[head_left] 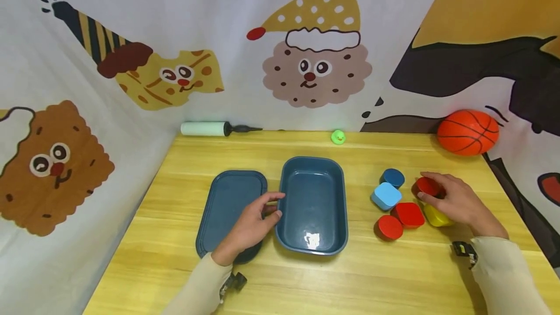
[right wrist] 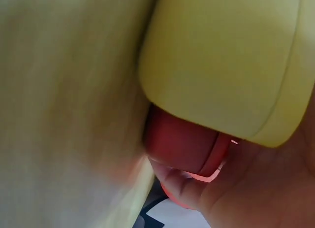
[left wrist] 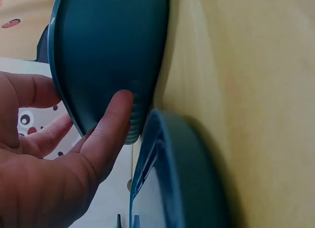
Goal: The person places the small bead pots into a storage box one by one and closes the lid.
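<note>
A dark blue rectangular box (head_left: 311, 208), hollow and without a cover, sits mid-table. My left hand (head_left: 254, 222) touches its left side, thumb against the outer wall (left wrist: 108, 46) and index fingertip at the rim. On the right, my right hand (head_left: 459, 203) holds a small red round container (head_left: 424, 187) between thumb and fingers. That red container (right wrist: 182, 142) has a seam near its top. Beside it, partly under the hand, stands a yellow container (head_left: 436, 216). Close by are a red squarish container (head_left: 409, 215), another red round one (head_left: 389, 227), a light blue one (head_left: 386, 195) and a dark blue one (head_left: 393, 178).
A dark blue flat lid (head_left: 229, 203) lies left of the box, partly beneath my left forearm. Along the back are a pale green pump (head_left: 204, 129), a small green duck (head_left: 338, 136) and an orange basketball (head_left: 468, 132). Printed cloth (head_left: 192, 8) hangs behind the wooden table (head_left: 372, 281).
</note>
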A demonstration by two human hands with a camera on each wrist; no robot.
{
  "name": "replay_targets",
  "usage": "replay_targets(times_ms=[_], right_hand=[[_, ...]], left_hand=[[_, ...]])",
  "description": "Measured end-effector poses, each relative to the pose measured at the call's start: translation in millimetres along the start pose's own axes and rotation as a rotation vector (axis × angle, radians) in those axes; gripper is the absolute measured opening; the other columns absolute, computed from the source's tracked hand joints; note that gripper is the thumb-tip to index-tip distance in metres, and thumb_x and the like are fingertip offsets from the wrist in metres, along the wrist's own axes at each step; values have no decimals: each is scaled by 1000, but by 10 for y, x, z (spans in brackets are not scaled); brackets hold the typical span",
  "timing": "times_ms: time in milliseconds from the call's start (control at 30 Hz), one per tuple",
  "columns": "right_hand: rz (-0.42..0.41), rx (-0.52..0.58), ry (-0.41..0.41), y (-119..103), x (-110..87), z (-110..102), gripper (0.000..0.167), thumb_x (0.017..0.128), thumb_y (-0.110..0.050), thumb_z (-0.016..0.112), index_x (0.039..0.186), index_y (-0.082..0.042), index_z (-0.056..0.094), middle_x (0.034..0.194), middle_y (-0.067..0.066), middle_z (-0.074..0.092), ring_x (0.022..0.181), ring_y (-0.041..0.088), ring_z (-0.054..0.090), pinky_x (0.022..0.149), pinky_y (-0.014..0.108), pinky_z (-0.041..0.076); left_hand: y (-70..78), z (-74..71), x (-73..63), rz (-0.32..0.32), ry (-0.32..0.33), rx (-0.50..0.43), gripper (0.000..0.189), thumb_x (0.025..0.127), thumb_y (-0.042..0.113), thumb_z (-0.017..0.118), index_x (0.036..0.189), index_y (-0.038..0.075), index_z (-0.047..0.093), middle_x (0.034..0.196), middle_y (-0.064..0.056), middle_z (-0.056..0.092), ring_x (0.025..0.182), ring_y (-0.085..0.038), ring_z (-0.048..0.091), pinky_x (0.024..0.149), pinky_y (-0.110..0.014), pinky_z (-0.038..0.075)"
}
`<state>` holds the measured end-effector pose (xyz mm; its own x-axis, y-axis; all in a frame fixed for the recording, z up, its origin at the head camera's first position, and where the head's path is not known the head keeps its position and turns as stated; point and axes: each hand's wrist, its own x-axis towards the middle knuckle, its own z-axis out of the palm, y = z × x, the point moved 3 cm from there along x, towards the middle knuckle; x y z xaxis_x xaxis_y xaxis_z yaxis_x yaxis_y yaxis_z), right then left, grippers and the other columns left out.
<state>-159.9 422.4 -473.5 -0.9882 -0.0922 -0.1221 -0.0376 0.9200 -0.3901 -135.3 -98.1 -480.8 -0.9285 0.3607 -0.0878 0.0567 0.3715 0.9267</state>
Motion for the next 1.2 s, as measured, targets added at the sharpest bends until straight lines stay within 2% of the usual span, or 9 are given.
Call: replay_targets(times_ms=[133,367,567,700,933,1200], right_hand=[[10,-5,-20,25,-7,-49,76,100,-48,69,156,-2,45,144,37,50,123,57,47,95,78,43],[42,2,-55,109,-25,-143,78,102,-54,65,157,-3,44,142,37,54,121,55,53,95,78,44],[70,27,-72,188,-68,-193,78,103,-51,65,157,1,42,141,42,53,119,57,53,92,78,43],[74,35,-62,248,-74,-199,76,103,-49,66,155,2,44,137,40,57,114,53,58,90,74,46],[100,12,6,305,-118,-245,70,100,-50,69,141,6,56,125,37,65,105,48,61,82,62,51],[157,37,23,276,-161,-333,66,103,-53,65,137,4,61,128,34,62,109,49,54,84,65,49]], left_hand=[[3,-9,7,0,-5,12,41,105,19,65,147,20,61,151,-10,61,135,-34,63,98,-47,58],[32,-28,4,-6,-2,18,42,105,20,66,147,21,60,153,-9,58,135,-34,62,98,-49,58],[51,-25,14,-12,-19,28,41,106,23,66,146,21,61,152,-8,60,134,-32,63,99,-49,58],[53,-22,15,-18,-16,31,40,106,24,66,146,21,61,151,-7,60,133,-32,63,97,-48,58],[69,-28,5,-21,-19,42,41,106,25,65,147,21,60,151,-7,60,133,-32,63,96,-46,58],[61,-27,8,-27,-18,28,40,106,24,66,145,20,61,149,-9,61,132,-33,64,94,-45,58]])
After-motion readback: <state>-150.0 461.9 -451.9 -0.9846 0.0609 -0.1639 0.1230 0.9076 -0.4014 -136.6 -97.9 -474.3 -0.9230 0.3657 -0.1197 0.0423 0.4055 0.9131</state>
